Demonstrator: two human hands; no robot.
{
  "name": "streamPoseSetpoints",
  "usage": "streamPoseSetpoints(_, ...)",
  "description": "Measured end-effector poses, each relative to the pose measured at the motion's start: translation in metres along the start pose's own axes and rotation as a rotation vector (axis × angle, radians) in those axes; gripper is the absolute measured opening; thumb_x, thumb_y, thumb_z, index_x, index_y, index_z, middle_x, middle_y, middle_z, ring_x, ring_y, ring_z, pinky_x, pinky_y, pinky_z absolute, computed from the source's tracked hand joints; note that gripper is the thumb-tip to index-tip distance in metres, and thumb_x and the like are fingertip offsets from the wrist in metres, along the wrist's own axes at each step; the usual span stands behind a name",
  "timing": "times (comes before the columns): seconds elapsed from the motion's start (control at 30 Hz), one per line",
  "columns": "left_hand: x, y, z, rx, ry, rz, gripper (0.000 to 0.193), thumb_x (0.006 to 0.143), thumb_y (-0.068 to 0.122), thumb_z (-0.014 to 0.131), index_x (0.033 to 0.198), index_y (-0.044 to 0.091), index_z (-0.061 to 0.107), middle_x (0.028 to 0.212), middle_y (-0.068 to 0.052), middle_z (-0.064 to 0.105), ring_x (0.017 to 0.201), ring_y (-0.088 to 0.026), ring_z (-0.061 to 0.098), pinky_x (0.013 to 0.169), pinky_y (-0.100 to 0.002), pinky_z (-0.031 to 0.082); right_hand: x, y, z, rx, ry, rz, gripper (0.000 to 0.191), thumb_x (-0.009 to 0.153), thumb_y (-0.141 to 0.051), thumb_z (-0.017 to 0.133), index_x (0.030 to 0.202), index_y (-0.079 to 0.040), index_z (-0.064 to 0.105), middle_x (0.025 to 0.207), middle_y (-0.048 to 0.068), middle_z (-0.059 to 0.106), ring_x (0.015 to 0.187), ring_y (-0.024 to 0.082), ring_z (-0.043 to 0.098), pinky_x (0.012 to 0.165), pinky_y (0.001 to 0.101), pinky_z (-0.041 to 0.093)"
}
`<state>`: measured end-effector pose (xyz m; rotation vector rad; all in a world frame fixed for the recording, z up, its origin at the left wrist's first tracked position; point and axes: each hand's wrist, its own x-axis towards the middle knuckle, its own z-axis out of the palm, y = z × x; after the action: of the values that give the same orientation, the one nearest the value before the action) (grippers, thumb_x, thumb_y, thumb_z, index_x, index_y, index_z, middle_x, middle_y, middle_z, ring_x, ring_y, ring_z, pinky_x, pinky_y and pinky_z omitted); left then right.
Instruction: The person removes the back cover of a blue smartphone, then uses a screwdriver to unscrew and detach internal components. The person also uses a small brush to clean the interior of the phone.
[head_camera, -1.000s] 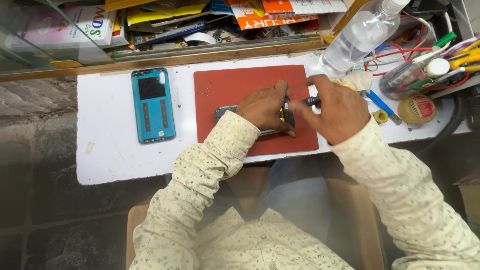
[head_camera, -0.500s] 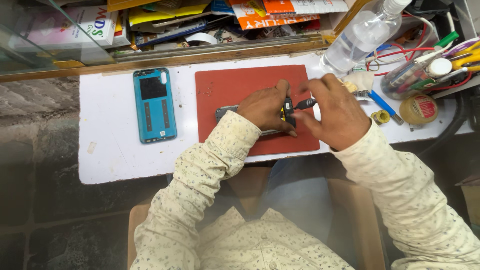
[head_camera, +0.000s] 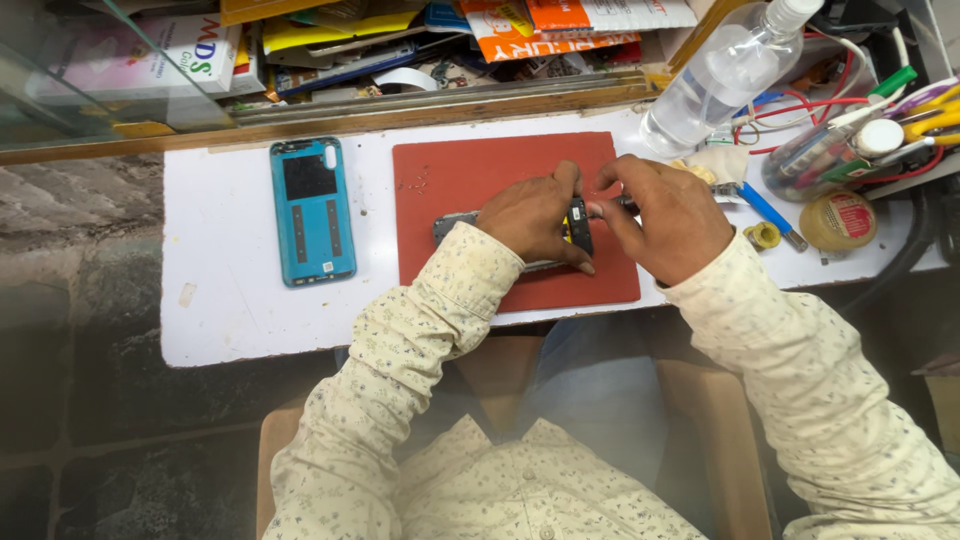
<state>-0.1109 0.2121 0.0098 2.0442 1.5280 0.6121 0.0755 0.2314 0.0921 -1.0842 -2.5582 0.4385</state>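
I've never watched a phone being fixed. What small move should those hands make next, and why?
Probably keep the left hand pressing the phone flat on the red mat while the right hand eases its tool along the phone's end. Both hands meet at that end, and the tool tip sits right there.

Bright even daylight, sharp centre, hazy blurred lower edge.

Right hand (head_camera: 665, 222) seemingly drew its tool (head_camera: 612, 206) inward
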Motion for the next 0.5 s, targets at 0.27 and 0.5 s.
streamPoseSetpoints(0.27, -0.0020, 0.0006, -0.0005, -0.024, 0.015, 0.007, 0.090, 0.051, 0.050, 0.099, 0.109, 0.008, 0.044, 0.096, -0.016, 0.070, 0.098, -0.039, 0.068, 0.081, -0.047, 0.052, 0.0006, 0.0053, -0.0088, 0.127, -0.133, -0.230, 0.026, 0.075, 0.016, 0.061, 0.093, -0.002, 0.064, 0.098, 0.013, 0.061, 0.088, 0.033, 0.065, 0.074, 0.0405, 0.052)
streamPoseSetpoints(0.5, -0.0012, -0.0016, 0.0004, -0.044, 0.017, 0.024, 0.091, 0.052, 0.050, 0.098, 0.110, 0.006, 0.043, 0.099, -0.016, 0.070, 0.099, -0.038, 0.068, 0.081, -0.046, 0.053, -0.0008, -0.0017, -0.0028, -0.121, 0.017, -0.046, 0.031, 0.083, -0.027, 0.082, 0.102, -0.006, 0.070, 0.091, 0.015, 0.063, 0.082, 0.036, 0.065, 0.072, 0.0450, 0.051)
